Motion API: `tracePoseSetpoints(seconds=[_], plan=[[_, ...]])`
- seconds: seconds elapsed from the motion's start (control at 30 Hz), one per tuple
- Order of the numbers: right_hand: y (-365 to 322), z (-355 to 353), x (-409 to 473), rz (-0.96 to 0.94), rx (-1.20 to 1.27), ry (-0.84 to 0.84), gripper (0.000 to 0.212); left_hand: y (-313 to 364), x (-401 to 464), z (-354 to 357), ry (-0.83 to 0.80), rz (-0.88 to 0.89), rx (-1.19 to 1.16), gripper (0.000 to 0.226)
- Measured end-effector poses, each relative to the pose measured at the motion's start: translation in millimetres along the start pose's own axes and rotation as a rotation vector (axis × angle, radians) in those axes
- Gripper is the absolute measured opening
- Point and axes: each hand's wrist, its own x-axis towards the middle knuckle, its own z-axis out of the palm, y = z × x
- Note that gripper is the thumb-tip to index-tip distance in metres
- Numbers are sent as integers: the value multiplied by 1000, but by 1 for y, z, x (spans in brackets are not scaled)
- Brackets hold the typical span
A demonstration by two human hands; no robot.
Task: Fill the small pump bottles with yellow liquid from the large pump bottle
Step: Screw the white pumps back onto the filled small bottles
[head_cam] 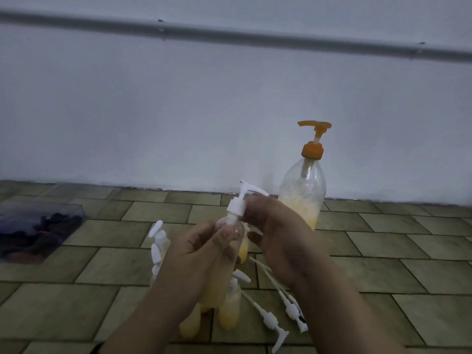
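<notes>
Hands meet at the frame's centre: the left hand (201, 247) grips a small clear plastic bottle (229, 227), while the right hand (277, 232) pinches its white pump top (240, 200). Behind them, right of centre, stands the large clear bottle with an orange pump (305, 185), yellow liquid low inside. Small filled bottles (229, 314) and loose white pumps (270, 320) lie below on the tiled floor (383, 251).

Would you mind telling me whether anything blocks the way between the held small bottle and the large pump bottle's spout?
Nothing visible does: the small bottle sits below and left of the large pump bottle, open air between.
</notes>
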Motion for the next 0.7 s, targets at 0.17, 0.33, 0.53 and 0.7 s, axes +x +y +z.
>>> tracePoseSetpoints(seconds=[0.17,0.33,0.53,0.7], plan=[[-5,-3,-1,-50,-86,67,48,-1,-3,2,6,-9,-9,24],[-12,-5,-4,-38,-248,29,38,-5,-4,2,-9,-7,13,31],[-14,-5,-9,-28,-362,-56,15,-7,-7,2,26,-27,20,31],[-9,-6,-10,20,-306,-75,38,-6,-8,2,40,-21,21,18]])
